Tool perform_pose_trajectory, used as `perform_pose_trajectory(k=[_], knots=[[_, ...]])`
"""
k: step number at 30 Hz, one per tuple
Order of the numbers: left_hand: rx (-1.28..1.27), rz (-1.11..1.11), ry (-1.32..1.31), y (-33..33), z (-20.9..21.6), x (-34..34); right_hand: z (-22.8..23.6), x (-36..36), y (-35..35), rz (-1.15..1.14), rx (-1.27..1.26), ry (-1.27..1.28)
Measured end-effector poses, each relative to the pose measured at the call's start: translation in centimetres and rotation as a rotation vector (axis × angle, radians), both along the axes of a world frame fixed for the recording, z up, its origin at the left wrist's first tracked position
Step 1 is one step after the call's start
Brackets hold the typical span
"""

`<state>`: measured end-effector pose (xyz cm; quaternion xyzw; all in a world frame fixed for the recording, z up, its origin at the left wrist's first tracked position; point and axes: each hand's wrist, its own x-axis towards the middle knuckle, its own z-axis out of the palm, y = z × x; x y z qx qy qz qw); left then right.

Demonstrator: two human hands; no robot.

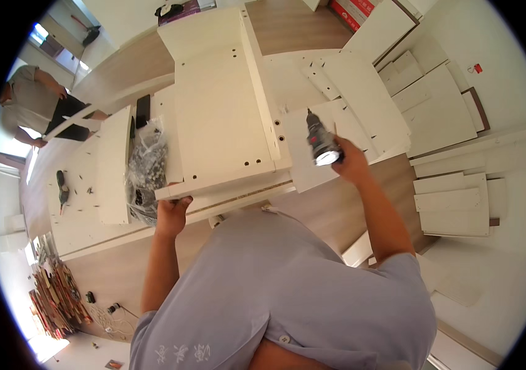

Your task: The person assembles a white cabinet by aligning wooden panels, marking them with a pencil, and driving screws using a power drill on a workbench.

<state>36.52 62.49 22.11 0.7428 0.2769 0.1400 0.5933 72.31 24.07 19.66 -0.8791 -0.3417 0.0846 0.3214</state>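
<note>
Head view, looking down over the person's grey shirt [287,290].

Right hand [350,161]: fingers closed around the grip of a cordless drill [321,143]. The drill sits just left of and above the palm, its dark body running up and away from the hand, bit end pointing toward the top of the frame. It is held clear above the loose white panels [367,98] lying on the floor beyond it; whether the bit touches anything cannot be told.

Left hand [173,213]: fingers wrapped on the near left corner of the cream cabinet panel [220,117], clamped on its lower edge. The panel extends up and away from the hand, with a raised side board along its right edge and small drilled holes visible on its face. The drill is to the right of this panel, beside its right edge and well apart from the left hand.

Just left of the left hand, a clear plastic bag of dark hardware [147,166] lies against a narrow white board [114,163].

Another person [38,102] bends over at upper left, well apart. More white boards [451,203] are stacked at right.
</note>
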Motion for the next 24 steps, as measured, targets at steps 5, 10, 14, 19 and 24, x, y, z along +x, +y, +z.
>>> perform_pose_trajectory(k=[5, 10, 14, 19, 24], knots=[[0.000, 0.002, -0.050, 0.4, -1.9, -0.7, 17.5, -0.9, -3.0, 0.030, 0.471, 0.596], [-0.034, -0.023, 0.007, 0.6, -1.4, 0.2, 28.7, -1.3, -4.5, 0.282, 0.341, 0.665], [-0.027, -0.006, -0.043, 0.6, -1.7, -0.5, 31.2, -0.7, 0.3, 0.505, -0.012, 0.132], [-0.008, -0.020, -0.043, 0.9, -1.9, -0.7, 33.4, -1.8, 5.2, 0.350, -0.294, 0.402], [0.014, -0.015, -0.038, 0.4, -1.0, 0.0, 33.9, -2.0, 5.7, 0.330, -0.304, 0.419]])
